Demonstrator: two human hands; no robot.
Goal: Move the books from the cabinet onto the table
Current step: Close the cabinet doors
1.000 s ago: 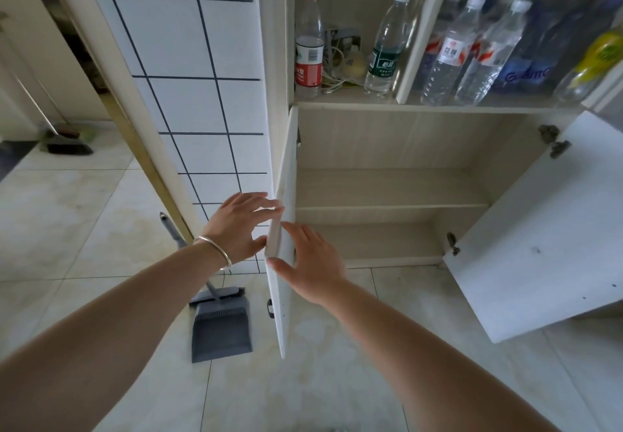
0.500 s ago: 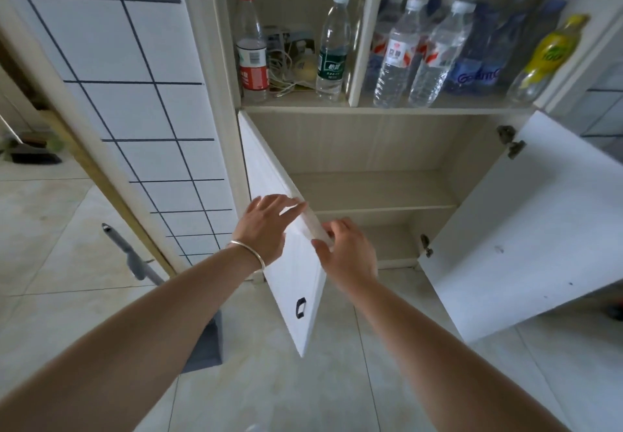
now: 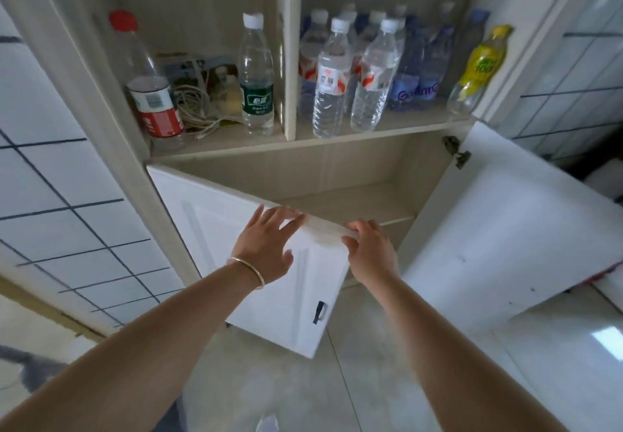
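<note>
**Both hands on the left cabinet door, no books in sight**

The left hand (image 3: 266, 249) lies flat against the outer face of the white panelled left door (image 3: 269, 290) of the pale wooden cabinet (image 3: 337, 165), fingers spread and reaching its top edge. The right hand (image 3: 371, 253) curls its fingers over that same top edge, just right of the left hand, gripping the door. Neither hand holds anything else. A thin gold bangle (image 3: 251, 271) sits on the left wrist.

The door stands partly open, its small dark handle (image 3: 319, 312) near the lower right corner. The plain white right door (image 3: 512, 239) hangs wide open on the right. Between them, the lower compartment shows bare pale shelves (image 3: 354, 202); no books can be seen there, though the left door hides part of the inside. No surface for the books is in view either.

On the open shelf above stand a red-capped plastic bottle (image 3: 148, 84), a green-labelled clear bottle (image 3: 256, 77), a tangle of white cable (image 3: 195, 108), a cluster of clear water bottles (image 3: 350, 74) and a yellow drink bottle (image 3: 478, 67) at the far right.

With the visible shelves bare, the step in hand looks like handling the door, not lifting books. Whether it is swinging open or shut cannot be told from this moment. The next move probably calls for finishing with the doors.
</note>
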